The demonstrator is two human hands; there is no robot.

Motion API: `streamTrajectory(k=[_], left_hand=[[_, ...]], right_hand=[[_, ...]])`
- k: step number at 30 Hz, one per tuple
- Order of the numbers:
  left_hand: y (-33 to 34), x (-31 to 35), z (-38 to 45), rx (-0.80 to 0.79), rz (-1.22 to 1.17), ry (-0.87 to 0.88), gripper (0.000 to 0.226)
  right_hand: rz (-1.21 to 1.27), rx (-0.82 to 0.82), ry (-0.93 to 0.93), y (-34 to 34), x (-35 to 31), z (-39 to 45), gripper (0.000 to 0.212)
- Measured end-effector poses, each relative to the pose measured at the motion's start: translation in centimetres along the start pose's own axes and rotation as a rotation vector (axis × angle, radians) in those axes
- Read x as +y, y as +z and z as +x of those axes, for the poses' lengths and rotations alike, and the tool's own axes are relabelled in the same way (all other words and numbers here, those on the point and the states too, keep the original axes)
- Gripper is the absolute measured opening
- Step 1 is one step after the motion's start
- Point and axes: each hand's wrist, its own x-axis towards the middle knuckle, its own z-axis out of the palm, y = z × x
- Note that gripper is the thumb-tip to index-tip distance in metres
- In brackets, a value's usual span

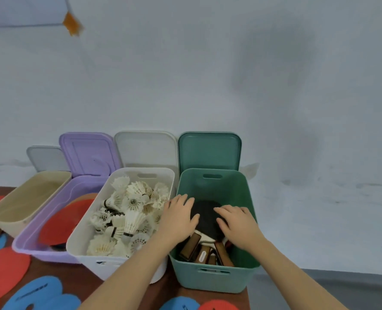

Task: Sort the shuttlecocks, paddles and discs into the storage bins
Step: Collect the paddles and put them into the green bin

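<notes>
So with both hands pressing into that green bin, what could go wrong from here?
The green bin sits at the table's corner, so pushing on the paddles might tip or slide it off. The left hand reaches over the rim of the white bin and could knock out heaped shuttlecocks.

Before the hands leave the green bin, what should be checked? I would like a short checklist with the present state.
1. Paddles inside green bin: ok.
2. Left hand and right hand flat on the top paddle, gripping nothing: ok.
3. Shuttlecocks all in white bin: ok.
4. Red discs and blue discs sorted: not ok, several lie on the table.
5. Beige bin contents: cannot tell.
</notes>
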Motion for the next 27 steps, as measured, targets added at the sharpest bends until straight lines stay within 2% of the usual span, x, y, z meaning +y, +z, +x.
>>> streamTrajectory(k=[8, 12, 14, 18, 22, 27], left_hand=[[-3.0, -5.1, -5.6, 0.124, -0.051, -0.088, 0.049], [-4.4, -9.6, -9.0, 0.161, -0.033, -0.115, 0.058], [-5.3, -12.2, -10.4, 0.184, -0.038, -0.148, 0.051], [-6.7, -17.6, -14.0, 0.276, -0.059, -0.146, 0.045], [-7.5, -24.7, -18.3, 0.243, -0.082, -0.135, 0.05], [-8.6, -34.3, -23.1, 0.215, 0.001, -0.132, 0.04]], right_hand=[[0.113, 0.158, -0.109, 1.5, -6.5, 1.8, 0.036], [0.133, 0.178, -0.177, 2.2, -12.3, 1.8, 0.034], [0.132, 0.192, -0.193, 2.4, -15.1, 1.8, 0.038], [0.203, 0.216, -0.148, 3.5, -21.1, 1.5, 0.027], [0.214, 0.207, -0.061, 5.6, -28.7, 1.3, 0.029], [0.17, 0.191, -0.072, 8.3, -38.0, 1.3, 0.04]])
